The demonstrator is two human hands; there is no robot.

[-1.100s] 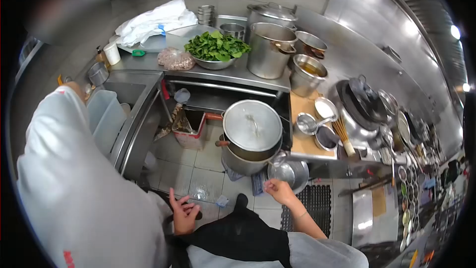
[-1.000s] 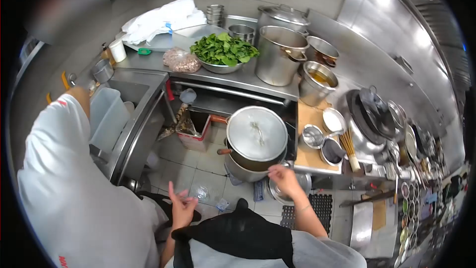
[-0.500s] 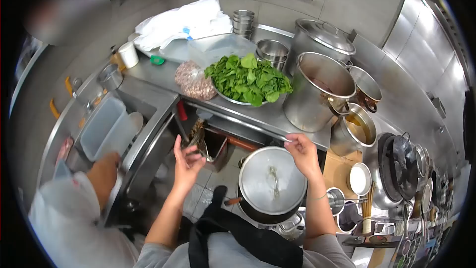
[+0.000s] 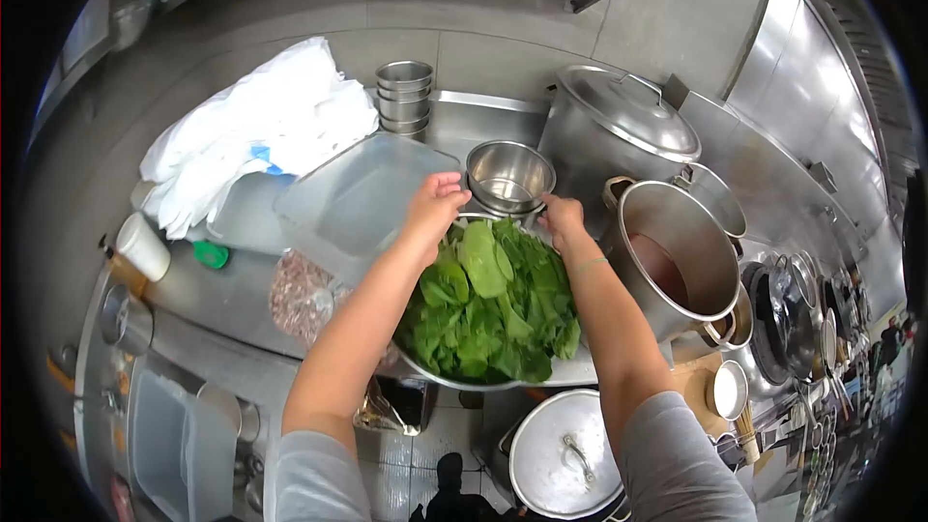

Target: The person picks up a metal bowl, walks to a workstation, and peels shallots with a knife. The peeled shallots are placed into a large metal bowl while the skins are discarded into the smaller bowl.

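Observation:
Both arms reach forward over a wide bowl of leafy greens (image 4: 488,300) on the steel counter. My left hand (image 4: 437,211) is at the left side of a metal bowl (image 4: 509,174) behind the greens, its fingers bent and a little apart. On that bowl's right side is my right hand (image 4: 564,218), fingers curled near the rim; whether either hand touches it is unclear. A clear plastic container (image 4: 358,198) lies left of the hands, and a bag of pinkish-brown pieces (image 4: 298,298) is beside the greens.
Stacked metal cups (image 4: 404,97) and a white cloth or plastic bundle (image 4: 261,121) lie at the back. A lidded pot (image 4: 628,111) and an open pot (image 4: 674,256) stand right. Below is another lidded pot (image 4: 565,454); a sink with a plastic tub (image 4: 179,445) is lower left.
Both hands have moved forward, past the greens to the metal bowl. The view has shifted closer to the counter. The other person's arm at the left is out of view.

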